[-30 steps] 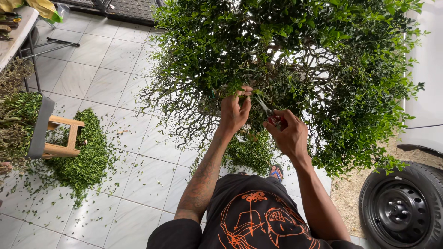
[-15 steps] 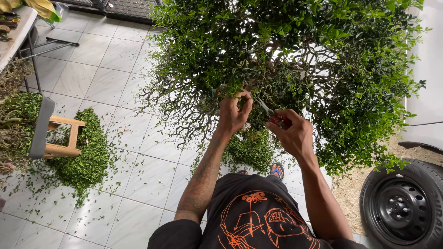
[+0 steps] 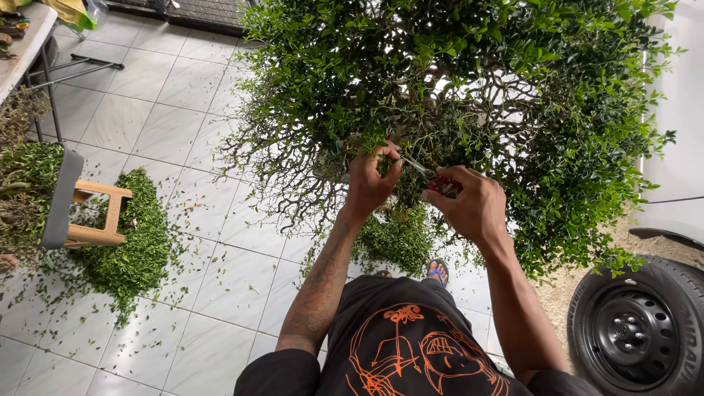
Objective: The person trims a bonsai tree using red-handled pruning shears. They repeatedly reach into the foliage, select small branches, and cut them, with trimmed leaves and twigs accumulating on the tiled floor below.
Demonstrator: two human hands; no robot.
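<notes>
The right hand (image 3: pixel 475 204) grips scissors (image 3: pixel 427 174) pointing up-left into the bush (image 3: pixel 469 88), where the left hand (image 3: pixel 370 183) pinches a twig.

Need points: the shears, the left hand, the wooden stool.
shears (image 3: pixel 429 176), head view, on the blades by the red handles
left hand (image 3: pixel 369 183), head view, back of the hand
wooden stool (image 3: pixel 103 213), head view, on its leg frame

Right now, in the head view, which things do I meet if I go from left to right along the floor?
Stool → clippings pile → left hand → shears → right hand → tyre.
</notes>
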